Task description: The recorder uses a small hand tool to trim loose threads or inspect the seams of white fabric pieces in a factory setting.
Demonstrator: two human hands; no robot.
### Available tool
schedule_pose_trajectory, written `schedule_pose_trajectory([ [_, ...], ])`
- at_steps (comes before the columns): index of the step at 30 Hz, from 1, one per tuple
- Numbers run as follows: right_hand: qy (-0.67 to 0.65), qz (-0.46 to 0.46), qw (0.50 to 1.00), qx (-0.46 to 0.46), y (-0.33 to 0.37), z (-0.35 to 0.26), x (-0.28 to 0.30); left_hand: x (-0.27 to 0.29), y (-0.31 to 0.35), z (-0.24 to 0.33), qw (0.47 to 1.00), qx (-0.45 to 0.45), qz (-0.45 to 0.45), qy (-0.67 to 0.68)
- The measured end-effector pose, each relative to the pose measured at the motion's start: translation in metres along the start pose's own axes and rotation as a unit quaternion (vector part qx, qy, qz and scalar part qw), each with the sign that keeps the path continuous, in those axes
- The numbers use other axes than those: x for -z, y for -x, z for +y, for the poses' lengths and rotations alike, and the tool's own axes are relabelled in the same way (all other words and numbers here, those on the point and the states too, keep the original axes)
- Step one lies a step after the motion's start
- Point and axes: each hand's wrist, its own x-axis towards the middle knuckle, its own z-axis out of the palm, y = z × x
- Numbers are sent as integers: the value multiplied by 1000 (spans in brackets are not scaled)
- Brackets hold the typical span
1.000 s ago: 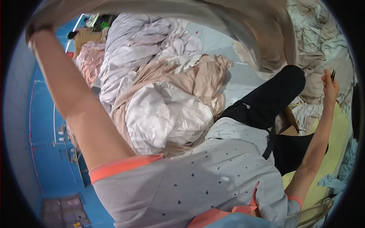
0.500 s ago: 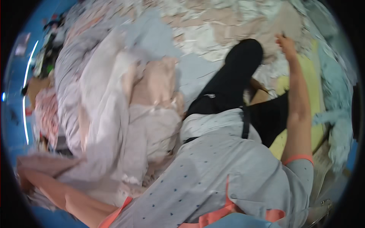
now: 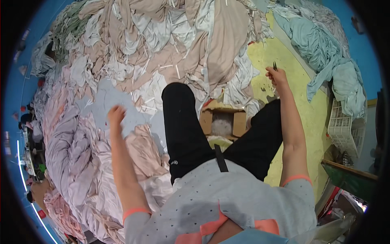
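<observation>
My right hand [image 3: 277,77] is closed round a small dark pointed tool [image 3: 275,66], apparently thread snips, whose tip sticks up past the fingers. It is above the yellow sheet on the right. On the left, my left hand [image 3: 117,114] is over the pale blue floor covering [image 3: 106,96], and no cloth shows in it. Its fingers are smeared by motion. Below that hand lie a peach garment piece [image 3: 142,148] and a heap of pale pink cloth [image 3: 95,179]. Beige and white garments [image 3: 178,61] with narrow white strips are spread ahead of my knees.
Between my legs stands an open cardboard box [image 3: 206,122] with whitish fluff inside. A twisted lilac bundle [image 3: 67,150] lies at the left. Light green-blue cloth [image 3: 313,44] is piled at the right, partly over a white plastic crate [image 3: 345,128]. A yellow sheet [image 3: 302,134] covers the right side.
My left hand has come from the far lower left, where it was at a mauve cloth, forward to the left middle. The view has turned. My right hand stays raised on the right.
</observation>
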Motion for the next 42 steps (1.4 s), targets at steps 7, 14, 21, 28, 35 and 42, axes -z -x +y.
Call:
schedule_pose_trajectory([
  [7, 92, 18, 983, 161, -2, -5, -16, -373, -81, 105, 898, -32, -377, -222],
  [14, 121, -2, 982, 143, 8, -36, -57, -531, -209, -34, 884, -254, -130, -370],
  [21, 88, -16, 994, 56, -2, -38, -44, -609, -192, -22, 966, -55, -208, -144],
  [28, 87, -36, 993, 66, -8, -44, -56, -589, -143, 12, 829, -362, -200, -376],
  [35, 136, -57, 983, 105, -4, -44, -72, -541, -193, 83, 750, -267, -353, -491],
  [42, 113, -15, 993, 27, -16, -45, -70, -573, -375, 101, 947, -215, -150, -183],
])
